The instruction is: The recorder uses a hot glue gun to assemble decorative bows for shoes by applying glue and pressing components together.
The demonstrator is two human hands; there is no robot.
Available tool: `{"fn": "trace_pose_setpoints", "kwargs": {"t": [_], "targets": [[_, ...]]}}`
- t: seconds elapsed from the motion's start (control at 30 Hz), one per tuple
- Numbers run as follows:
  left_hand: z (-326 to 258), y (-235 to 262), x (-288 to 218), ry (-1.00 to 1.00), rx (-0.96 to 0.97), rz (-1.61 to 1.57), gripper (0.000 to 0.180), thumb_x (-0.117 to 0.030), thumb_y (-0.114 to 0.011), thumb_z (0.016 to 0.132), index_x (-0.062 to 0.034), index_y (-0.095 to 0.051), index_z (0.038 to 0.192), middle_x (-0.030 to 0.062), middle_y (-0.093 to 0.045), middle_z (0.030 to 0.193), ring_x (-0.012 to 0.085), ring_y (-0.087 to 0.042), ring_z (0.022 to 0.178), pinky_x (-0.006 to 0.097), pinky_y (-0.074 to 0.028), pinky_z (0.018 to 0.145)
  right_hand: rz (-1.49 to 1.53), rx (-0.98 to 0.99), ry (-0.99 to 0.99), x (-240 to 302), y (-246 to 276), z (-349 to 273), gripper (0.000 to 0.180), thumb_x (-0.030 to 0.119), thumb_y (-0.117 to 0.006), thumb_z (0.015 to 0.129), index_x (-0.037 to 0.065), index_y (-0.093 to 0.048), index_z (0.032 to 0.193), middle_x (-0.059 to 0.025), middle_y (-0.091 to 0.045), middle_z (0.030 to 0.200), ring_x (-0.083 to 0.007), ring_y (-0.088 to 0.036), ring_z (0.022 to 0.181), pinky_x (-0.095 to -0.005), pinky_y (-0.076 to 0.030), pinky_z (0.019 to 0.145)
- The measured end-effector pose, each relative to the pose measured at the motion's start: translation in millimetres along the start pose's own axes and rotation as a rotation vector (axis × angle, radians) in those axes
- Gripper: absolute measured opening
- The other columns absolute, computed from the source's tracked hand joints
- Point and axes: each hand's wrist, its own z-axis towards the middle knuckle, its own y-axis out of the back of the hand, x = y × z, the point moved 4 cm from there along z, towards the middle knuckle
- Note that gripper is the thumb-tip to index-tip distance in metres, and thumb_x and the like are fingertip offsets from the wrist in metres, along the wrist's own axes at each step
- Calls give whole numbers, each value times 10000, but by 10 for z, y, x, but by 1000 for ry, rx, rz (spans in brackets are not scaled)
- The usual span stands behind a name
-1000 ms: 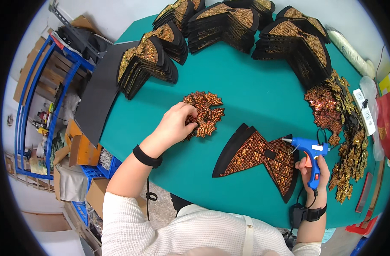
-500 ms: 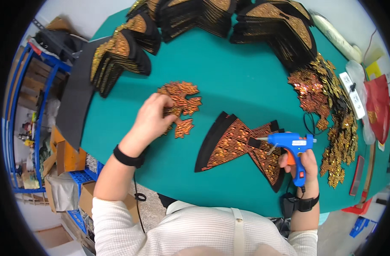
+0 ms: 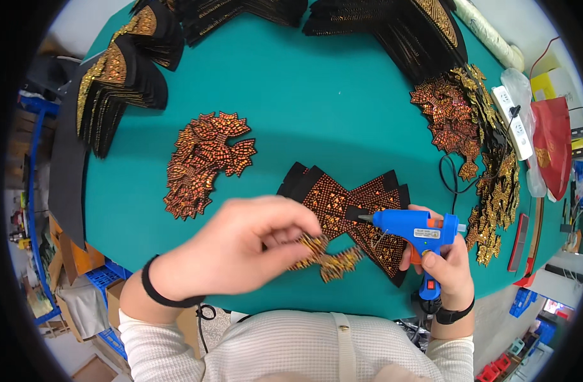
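Note:
My left hand (image 3: 240,245) is closed, its thumb and fingers pinching a small bow-shaped sequined patch (image 3: 341,262), slightly blurred. The patch hangs over the near side of a large black bow-shaped piece (image 3: 326,200) studded with orange and gold dots. That piece lies spread on the table with a plain black band (image 3: 354,214) at its middle. My right hand (image 3: 454,267) grips a blue hot glue gun (image 3: 416,228). Its nozzle points left, close to the black band; whether it touches cannot be told.
On the green table (image 3: 291,114), a pile of orange sequined patches (image 3: 208,156) lies left. Stacked black-and-gold pieces (image 3: 122,83) stand along the far edge. More orange patches (image 3: 447,114) and gold patches (image 3: 495,191) lie right, beside a white power strip (image 3: 512,122) and the gun's cord.
My left hand has left the orange pile and come right and nearer with a small patch pinched in it. The glue gun stays over the large bow-shaped piece. The whole view has shifted.

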Motion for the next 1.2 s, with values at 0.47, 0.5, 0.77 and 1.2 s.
{"fn": "trace_pose_setpoints", "kwargs": {"t": [0.47,0.5,0.77,1.2], "targets": [[225,-80,224,-25,77,36,194,-5,-692,710,-35,-632,892,47,-605,710,87,-541,573,212,-436,498,-128,-14,-78,22,-78,110,677,191,-674,732,-65,-365,1277,-86,-594,811,-124,-574,686,-244,-458,620],[235,-64,231,2,67,8,196,1,-691,710,-34,-632,894,45,-603,713,82,-538,575,208,-431,496,-131,-18,-80,31,-87,116,677,191,-674,732,-65,-365,1277,-86,-594,811,-124,-574,686,-244,-458,620],[242,-68,271,11,80,-41,194,25,-673,726,-24,-622,907,49,-597,736,64,-522,580,194,-414,491,-152,-28,-70,8,-74,115,669,194,-682,726,-63,-382,1266,-68,-591,835,-95,-548,683,-217,-435,610],[251,-80,261,14,67,-47,190,19,-668,726,-33,-614,900,15,-562,706,45,-459,544,194,-364,463,-200,-88,-77,54,-22,33,662,189,-688,697,-54,-419,1250,-67,-587,945,-88,-520,783,-222,-424,691]]}}
